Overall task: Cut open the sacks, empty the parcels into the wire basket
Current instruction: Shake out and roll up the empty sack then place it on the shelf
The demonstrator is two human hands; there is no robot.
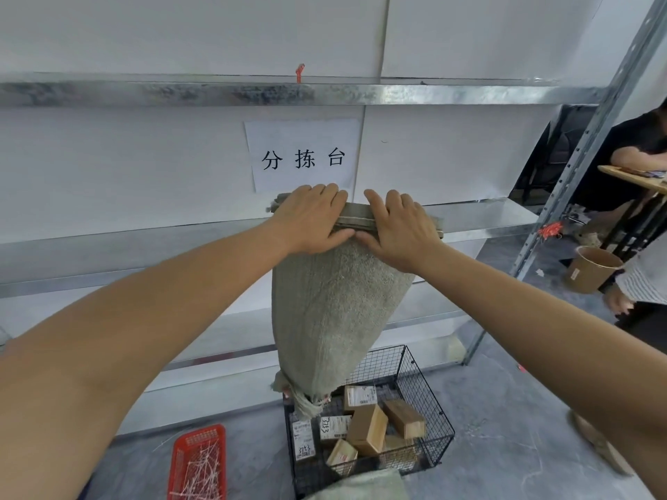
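1. Sack (335, 312) hangs w/ long axis vertical, mouth down, straight below both hands, over the far-left corner of the wire basket (429, 409).
2. Left hand (310, 218) & right hand (397, 225) sit side by side on the folded top seam. Fingers curl over the far side, thumbs pinch from the near side, thumb tips nearly touching.
3. Neither hand is nearer; both are level, basket well below.
4. Parcels (368, 427) lie piled in the basket, near-right of the mouth.
5. Mouth is bunched & frayed, so can't tell if anything's left inside. Fingertips are hidden behind the seam.
6. 2nd sack (361, 485) at the near edge is cut off by the frame; red tray (198, 460) near left holds white ties.
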